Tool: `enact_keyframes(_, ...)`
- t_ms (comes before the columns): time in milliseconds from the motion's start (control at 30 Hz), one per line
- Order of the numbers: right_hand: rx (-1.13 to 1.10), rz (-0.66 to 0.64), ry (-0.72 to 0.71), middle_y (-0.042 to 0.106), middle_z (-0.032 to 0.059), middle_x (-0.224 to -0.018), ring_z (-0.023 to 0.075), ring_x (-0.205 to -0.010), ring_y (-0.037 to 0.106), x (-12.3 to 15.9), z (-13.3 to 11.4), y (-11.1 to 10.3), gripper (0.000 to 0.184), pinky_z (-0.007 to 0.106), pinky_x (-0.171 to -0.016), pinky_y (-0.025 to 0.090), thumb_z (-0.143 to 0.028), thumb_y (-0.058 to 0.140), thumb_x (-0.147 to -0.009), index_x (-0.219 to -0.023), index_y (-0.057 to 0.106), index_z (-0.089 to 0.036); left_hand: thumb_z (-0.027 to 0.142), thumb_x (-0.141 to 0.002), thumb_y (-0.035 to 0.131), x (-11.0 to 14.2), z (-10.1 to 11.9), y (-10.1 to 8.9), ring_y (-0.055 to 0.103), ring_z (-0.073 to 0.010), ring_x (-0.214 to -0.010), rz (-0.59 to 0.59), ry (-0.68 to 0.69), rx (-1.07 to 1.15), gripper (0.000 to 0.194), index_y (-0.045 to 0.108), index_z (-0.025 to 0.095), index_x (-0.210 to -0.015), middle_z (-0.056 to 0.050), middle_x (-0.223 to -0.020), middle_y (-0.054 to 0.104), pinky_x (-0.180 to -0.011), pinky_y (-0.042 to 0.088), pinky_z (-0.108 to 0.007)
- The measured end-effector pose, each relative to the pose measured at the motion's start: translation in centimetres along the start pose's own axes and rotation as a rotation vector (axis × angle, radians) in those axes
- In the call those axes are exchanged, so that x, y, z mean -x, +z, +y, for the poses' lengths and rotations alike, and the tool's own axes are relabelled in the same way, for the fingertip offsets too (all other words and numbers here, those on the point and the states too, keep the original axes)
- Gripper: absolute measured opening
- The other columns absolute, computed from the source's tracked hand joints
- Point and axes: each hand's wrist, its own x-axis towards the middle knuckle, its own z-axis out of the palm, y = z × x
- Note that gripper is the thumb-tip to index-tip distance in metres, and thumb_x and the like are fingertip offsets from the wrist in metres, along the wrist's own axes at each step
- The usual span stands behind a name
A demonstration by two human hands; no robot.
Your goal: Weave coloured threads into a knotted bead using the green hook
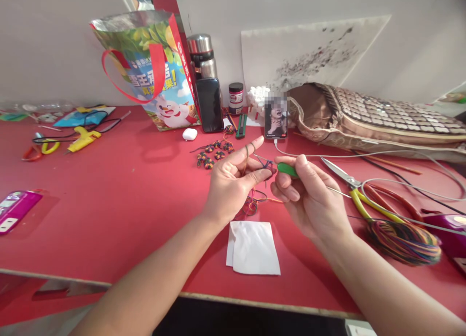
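Your right hand (317,195) grips the green handle (287,169) roughly parallel to the worktop's front edge (273,305), just right of the yarn piece (271,170) your left hand (230,186) pinches.

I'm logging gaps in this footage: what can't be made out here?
All in the head view:
- Green-handled tool: partly hidden by the right hand.
- Small yarn piece: partly covered by the left hand; stitches too small.
- Purple object: cut off by the right edge.
- Lit phone: upper screen pixelated.
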Motion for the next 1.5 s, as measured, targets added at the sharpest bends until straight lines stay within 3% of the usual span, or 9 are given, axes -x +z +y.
enact_keyframes(300,0.151,-0.024,-0.112,0.067,-0.0009,-0.067,0.0079,-0.050,0.051,0.0,1.0,-0.6,0.029,0.025,-0.050,0.048,-0.049,0.085,-0.098,-0.098,0.089,-0.021,0.023,-0.073,0.099,0.6,0.0,0.3,0.065,-0.0114,-0.071,0.060,-0.011,-0.073,0.063,0.084,0.025,-0.134,0.003,-0.076,0.079,-0.069,0.052,-0.025)
enact_keyframes(533,0.660,0.114,-0.497,0.066,-0.0007,-0.070,0.0126,-0.059,0.061,0.7,2.3,-0.8,0.033,0.027,-0.054,0.053,-0.050,0.067,-0.110,-0.108,0.083,-0.021,0.025,-0.070,0.102,0.8,-0.7,1.0,0.070,-0.0118,-0.074,0.094,-0.087,0.048,0.062,0.085,0.026,-0.130,0.004,-0.076,0.080,-0.079,0.056,-0.027)
enact_keyframes(633,0.764,0.120,-0.585,0.068,-0.0002,-0.073,0.0138,-0.063,0.065,0.9,2.7,-0.8,0.034,0.028,-0.059,0.057,-0.049,0.061,-0.113,-0.113,0.081,-0.021,0.024,-0.068,0.103,0.6,-0.9,0.9,0.071,-0.0103,-0.074,0.104,-0.101,0.130,0.062,0.086,0.026,-0.127,0.005,-0.075,0.079,-0.081,0.056,-0.026)
enact_keyframes(767,0.781,0.087,-0.593,0.069,-0.0001,-0.075,0.0129,-0.063,0.064,0.8,2.7,-1.0,0.034,0.027,-0.059,0.057,-0.047,0.060,-0.114,-0.115,0.081,-0.021,0.025,-0.066,0.105,0.5,-1.0,0.7,0.064,-0.0077,-0.066,0.079,-0.118,0.197,0.064,0.086,0.026,-0.127,0.007,-0.070,0.074,-0.069,0.049,-0.023)
enact_keyframes(933,0.709,0.098,-0.544,0.066,-0.0014,-0.071,0.0119,-0.060,0.061,0.8,2.7,-0.9,0.035,0.026,-0.056,0.054,-0.049,0.062,-0.113,-0.113,0.081,-0.020,0.022,-0.070,0.103,0.4,-1.1,0.5,0.055,-0.0048,-0.061,0.072,-0.069,0.187,0.051,0.088,0.027,-0.118,0.008,-0.070,0.070,-0.061,0.042,-0.022)
enact_keyframes(1133,0.638,0.124,-0.507,0.065,-0.0016,-0.070,0.0120,-0.058,0.060,0.9,2.5,-0.4,0.036,0.027,-0.054,0.054,-0.052,0.065,-0.111,-0.110,0.082,-0.020,0.015,-0.066,0.101,0.2,-1.3,0.7,0.071,-0.0091,-0.075,0.109,-0.051,0.202,0.032,0.083,0.022,-0.091,0.004,-0.082,0.076,-0.072,0.055,-0.023)
enact_keyframes(1233,0.629,0.145,-0.474,0.066,-0.0013,-0.069,0.0122,-0.058,0.060,1.0,2.3,-0.3,0.037,0.027,-0.054,0.054,-0.054,0.066,-0.110,-0.109,0.082,-0.021,0.011,-0.065,0.099,0.3,-1.2,0.9,0.074,-0.0091,-0.079,0.146,-0.065,0.216,0.033,0.074,0.020,-0.085,0.004,-0.085,0.078,-0.079,0.058,-0.023)
enact_keyframes(1400,0.617,0.133,-0.460,0.064,-0.0019,-0.068,0.0126,-0.057,0.058,1.0,2.2,-0.4,0.037,0.028,-0.054,0.052,-0.055,0.067,-0.109,-0.110,0.082,-0.022,0.015,-0.069,0.100,0.6,-0.8,1.1,0.069,-0.0091,-0.067,0.164,-0.129,0.214,0.042,0.071,0.020,-0.100,0.005,-0.077,0.077,-0.065,0.049,-0.022)
enact_keyframes(1500,0.622,0.100,-0.471,0.066,-0.0014,-0.071,0.0126,-0.059,0.058,0.9,2.2,-0.6,0.035,0.029,-0.056,0.052,-0.054,0.067,-0.109,-0.111,0.082,-0.022,0.019,-0.069,0.103,0.7,-0.6,1.0,0.066,-0.0098,-0.065,0.125,-0.139,0.206,0.073,0.070,0.022,-0.135,0.007,-0.074,0.075,-0.062,0.044,-0.023)
